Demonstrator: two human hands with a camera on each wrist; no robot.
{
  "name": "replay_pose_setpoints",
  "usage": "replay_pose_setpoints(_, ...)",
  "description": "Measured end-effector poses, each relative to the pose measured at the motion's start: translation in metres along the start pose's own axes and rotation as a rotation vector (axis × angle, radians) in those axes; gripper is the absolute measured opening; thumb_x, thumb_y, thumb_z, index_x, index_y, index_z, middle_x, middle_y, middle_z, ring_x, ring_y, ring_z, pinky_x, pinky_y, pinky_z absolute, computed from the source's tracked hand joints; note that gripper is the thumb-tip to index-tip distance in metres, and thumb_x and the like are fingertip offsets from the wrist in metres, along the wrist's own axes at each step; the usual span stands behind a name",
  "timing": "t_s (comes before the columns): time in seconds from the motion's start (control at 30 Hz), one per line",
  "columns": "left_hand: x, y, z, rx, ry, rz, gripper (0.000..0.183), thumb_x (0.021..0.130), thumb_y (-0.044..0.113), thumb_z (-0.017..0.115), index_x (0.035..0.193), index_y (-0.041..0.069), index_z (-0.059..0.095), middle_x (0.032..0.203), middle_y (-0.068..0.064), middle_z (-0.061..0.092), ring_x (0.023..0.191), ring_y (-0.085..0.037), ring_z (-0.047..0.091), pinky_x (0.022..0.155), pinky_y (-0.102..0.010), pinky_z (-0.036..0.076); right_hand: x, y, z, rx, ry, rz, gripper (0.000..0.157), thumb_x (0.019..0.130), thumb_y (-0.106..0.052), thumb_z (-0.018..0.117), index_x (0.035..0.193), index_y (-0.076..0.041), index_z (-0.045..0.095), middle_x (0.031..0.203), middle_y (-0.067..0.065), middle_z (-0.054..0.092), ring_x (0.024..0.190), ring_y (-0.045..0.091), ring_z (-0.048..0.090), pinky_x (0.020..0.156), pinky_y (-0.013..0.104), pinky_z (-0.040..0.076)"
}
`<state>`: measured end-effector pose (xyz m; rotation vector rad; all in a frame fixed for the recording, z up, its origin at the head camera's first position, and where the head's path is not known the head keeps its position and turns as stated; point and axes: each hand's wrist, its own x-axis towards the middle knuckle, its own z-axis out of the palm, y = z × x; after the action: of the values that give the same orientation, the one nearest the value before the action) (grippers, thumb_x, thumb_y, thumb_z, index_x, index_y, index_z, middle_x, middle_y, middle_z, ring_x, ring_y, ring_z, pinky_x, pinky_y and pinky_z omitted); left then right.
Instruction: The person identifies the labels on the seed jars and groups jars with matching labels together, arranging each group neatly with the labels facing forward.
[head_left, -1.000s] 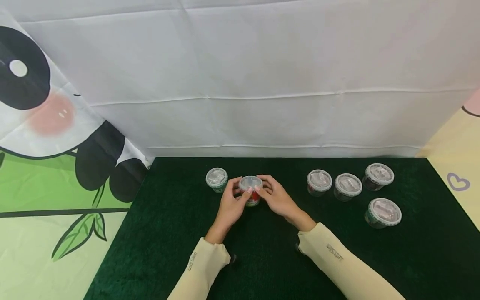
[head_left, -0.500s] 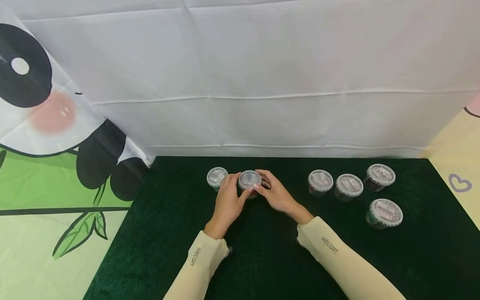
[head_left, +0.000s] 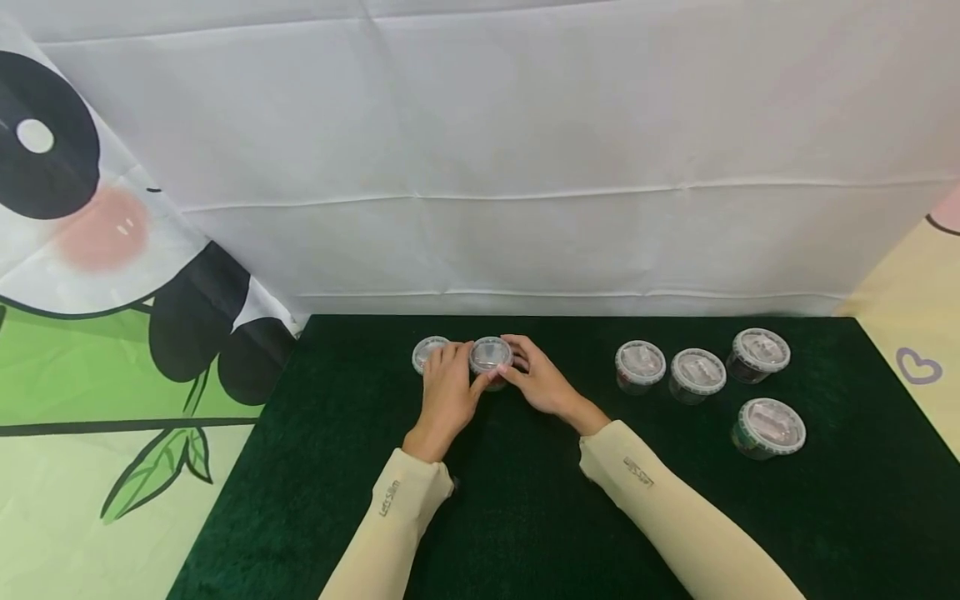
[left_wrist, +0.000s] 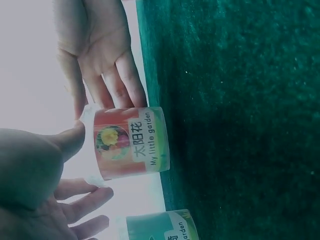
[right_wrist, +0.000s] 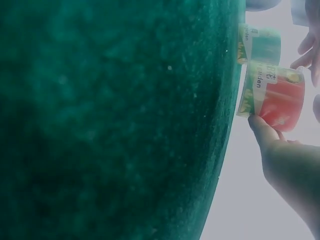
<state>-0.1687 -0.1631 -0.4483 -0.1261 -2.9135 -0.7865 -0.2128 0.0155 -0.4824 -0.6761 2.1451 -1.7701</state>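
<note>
Both hands grip a small round plastic tub (head_left: 491, 353) with a clear lid. Its red label (left_wrist: 111, 155) shows a flower picture and the words "My little garden". My left hand (head_left: 445, 396) has its thumb and fingertips at the lid's rim on the left side. From the right, my right hand (head_left: 546, 385) curls its fingers round the tub's wall, with the thumb at the near side. Just left of it stands a second lidded tub (head_left: 427, 353) with a green label (left_wrist: 147, 228), partly hidden behind my left hand in the head view.
To the right stand several more lidded tubs, among them a left one (head_left: 640, 367), a back one (head_left: 759, 355) and a front one (head_left: 768, 427). A dark green cloth (head_left: 540, 517) covers the table. A white curtain (head_left: 480, 250) hangs behind its back edge.
Both hands have carried the red-labelled tub away from the body and slightly left, bringing it beside the green-labelled tub. My left hand now overlaps that tub. The tubs on the right stayed put.
</note>
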Motion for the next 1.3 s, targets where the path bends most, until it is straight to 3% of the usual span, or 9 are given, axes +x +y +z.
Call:
replay_pose_setpoints(0.4, 0.006, -0.004, 0.006, 0.053, -0.018, -0.019, 0.057, 0.103, 0.033, 0.070, 0.145, -0.003, 0.056, 0.143, -0.022, 0.055, 0.142, -0.040, 0.041, 0.123, -0.057, 0.027, 0.010, 0.004, 0.003, -0.031, -0.012, 0.049, 0.055, 0.110, -0.003, 0.053, 0.159, 0.006, 0.030, 0.158, 0.030, 0.041, 0.149, 0.043, 0.042, 0.122, 0.051, 0.038)
replay_pose_setpoints(0.73, 0.001, -0.003, 0.010, 0.073, 0.036, -0.002, 0.060, 0.102, 0.028, 0.073, 0.148, -0.005, 0.054, 0.144, -0.023, 0.055, 0.141, -0.041, 0.041, 0.123, -0.057, 0.029, 0.008, 0.003, 0.005, -0.094, 0.006, 0.075, 0.057, 0.111, -0.009, 0.054, 0.161, 0.002, 0.030, 0.162, 0.028, 0.040, 0.152, 0.042, 0.038, 0.125, 0.053, 0.032)
replay_pose_setpoints(1.0, -0.008, 0.004, 0.016, 0.034, 0.093, 0.067, 0.063, 0.100, 0.025, 0.077, 0.149, -0.004, 0.052, 0.147, -0.023, 0.053, 0.142, -0.040, 0.044, 0.125, -0.058, 0.029, -0.005, -0.001, -0.003, -0.055, 0.056, 0.031, 0.055, 0.111, -0.007, 0.052, 0.159, 0.008, 0.030, 0.163, 0.031, 0.036, 0.152, 0.045, 0.038, 0.121, 0.056, 0.037)
replay_pose_setpoints(1.3, -0.017, 0.026, 0.018, -0.009, 0.078, 0.120, 0.059, 0.100, 0.025, 0.077, 0.147, -0.001, 0.055, 0.150, -0.019, 0.054, 0.143, -0.038, 0.046, 0.124, -0.058, 0.031, -0.029, -0.007, -0.020, -0.065, 0.138, 0.041, 0.051, 0.111, -0.007, 0.052, 0.158, 0.005, 0.035, 0.161, 0.031, 0.039, 0.150, 0.044, 0.041, 0.122, 0.057, 0.036)
